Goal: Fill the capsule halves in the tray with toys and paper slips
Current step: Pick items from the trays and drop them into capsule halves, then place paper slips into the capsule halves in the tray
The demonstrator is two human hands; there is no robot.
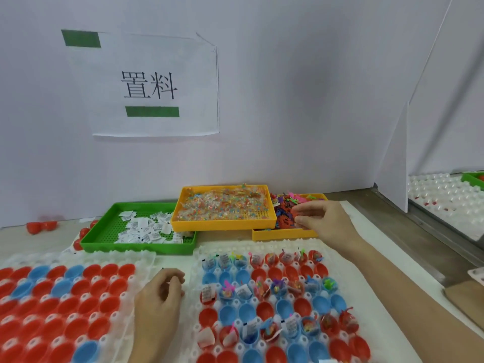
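Observation:
Two white trays hold red and blue capsule halves. In the right tray [195, 277] some rows have toys and paper slips inside; other rows are bare. The left tray [146, 258] has only bare halves. My right hand [322, 221] reaches into the far yellow bin of colourful plastic toys [284, 234], fingers curled over the toys; whether it pinches one I cannot tell. My left hand [159, 292] rests between the two trays, fingers loosely curled, nothing visible in it. A green bin [99, 237] holds folded paper slips [146, 230].
A second yellow bin [222, 224] full of small clear bags of coloured bits overlaps the toy bin and green bin. Loose red capsule halves [40, 226] lie at the far left by the wall. A white partition stands behind, another white tray [440, 195] beyond it at right.

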